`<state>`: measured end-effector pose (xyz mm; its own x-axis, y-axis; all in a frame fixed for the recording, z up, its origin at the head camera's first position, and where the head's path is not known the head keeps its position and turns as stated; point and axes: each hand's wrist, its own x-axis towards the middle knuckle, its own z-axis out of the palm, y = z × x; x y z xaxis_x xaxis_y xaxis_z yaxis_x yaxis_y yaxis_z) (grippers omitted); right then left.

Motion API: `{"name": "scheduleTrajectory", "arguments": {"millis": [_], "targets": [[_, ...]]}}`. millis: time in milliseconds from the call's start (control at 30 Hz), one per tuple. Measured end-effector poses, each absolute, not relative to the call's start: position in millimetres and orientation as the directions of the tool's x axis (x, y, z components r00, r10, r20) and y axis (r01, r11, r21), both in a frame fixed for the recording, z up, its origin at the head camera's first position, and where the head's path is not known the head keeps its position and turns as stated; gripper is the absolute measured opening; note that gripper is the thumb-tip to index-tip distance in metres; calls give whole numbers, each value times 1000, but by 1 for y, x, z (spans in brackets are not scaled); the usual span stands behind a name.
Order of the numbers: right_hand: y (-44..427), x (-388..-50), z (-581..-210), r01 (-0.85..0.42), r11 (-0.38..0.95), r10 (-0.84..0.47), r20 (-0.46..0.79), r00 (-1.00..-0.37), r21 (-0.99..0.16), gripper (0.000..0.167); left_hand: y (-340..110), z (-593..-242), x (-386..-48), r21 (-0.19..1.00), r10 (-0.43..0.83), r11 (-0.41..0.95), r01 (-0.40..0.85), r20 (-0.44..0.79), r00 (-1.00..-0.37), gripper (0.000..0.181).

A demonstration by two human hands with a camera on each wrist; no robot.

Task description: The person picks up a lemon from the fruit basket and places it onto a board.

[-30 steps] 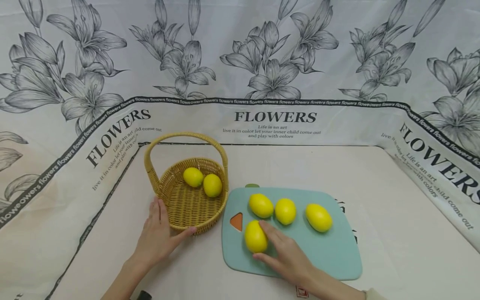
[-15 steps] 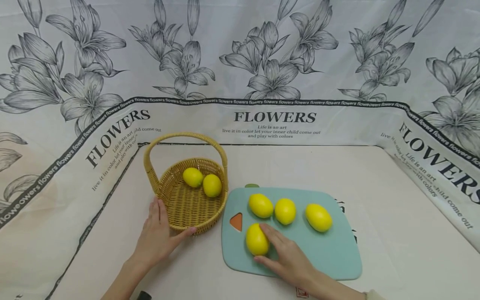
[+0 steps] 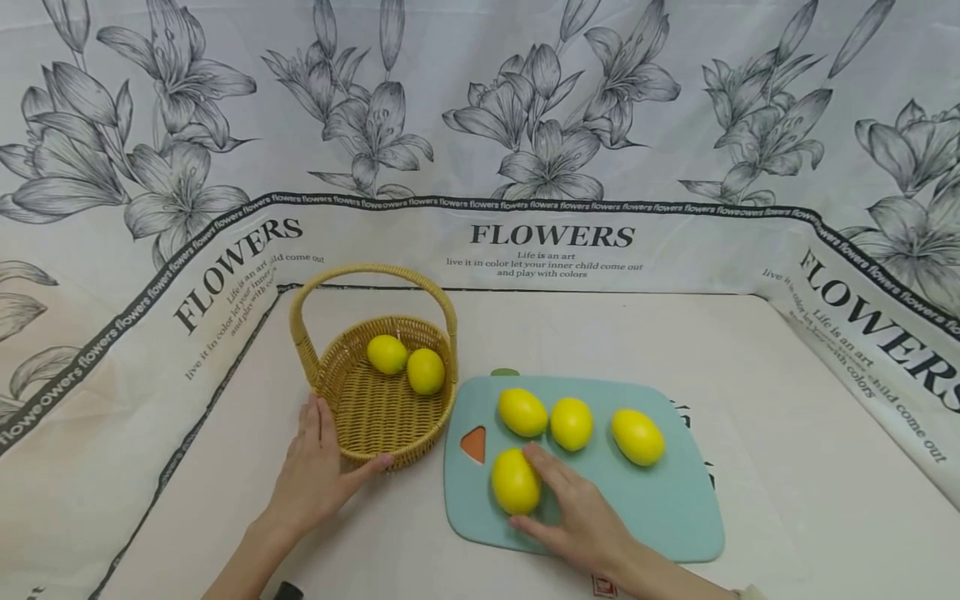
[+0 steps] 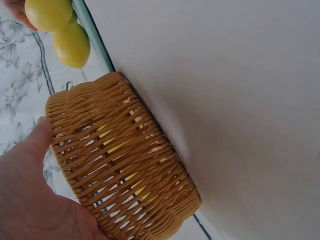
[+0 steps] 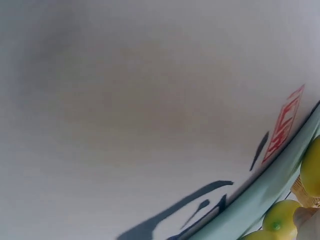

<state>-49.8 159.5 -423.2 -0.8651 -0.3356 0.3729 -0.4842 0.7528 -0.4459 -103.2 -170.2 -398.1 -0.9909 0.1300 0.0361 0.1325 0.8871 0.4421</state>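
the counter (image 3: 570, 333) has a pale covering. a white cloth (image 3: 405, 229) stands around its far, left and right sides, printed with grey lilies, a dark border band and the word "flowers". a red stamp mark (image 3: 604, 586) and black print show on the covering near and right of the board.

container: one round woven basket (image 3: 378, 421), upright, at the left of the counter; its arched handle (image 3: 375, 268) is raised. contents: two yellow lemons (image 3: 426, 372), side by side at the far right of the basket floor.

just right of the basket lies a blue-green board (image 3: 637, 525), with an orange triangle (image 3: 474, 444) at its left end. three lemons (image 3: 572, 424) rest along its far half: two close together at left, one apart at right.

my left hand (image 3: 318, 475) is extended, fingers against the basket's left outer wall, thumb on the near rim. my right hand (image 3: 573, 508) grips a fourth lemon (image 3: 516, 482) between fingers and thumb, over the board's near left part; i cannot tell whether this lemon touches the board.
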Motion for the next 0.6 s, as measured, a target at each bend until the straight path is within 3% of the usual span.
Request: {"name": "scheduleTrajectory", "arguments": {"millis": [600], "targets": [[129, -70, -394, -534, 705, -335, 445, -831, -467, 86, -170, -397, -103, 445, 128, 887, 125, 24, -992, 123]]}}
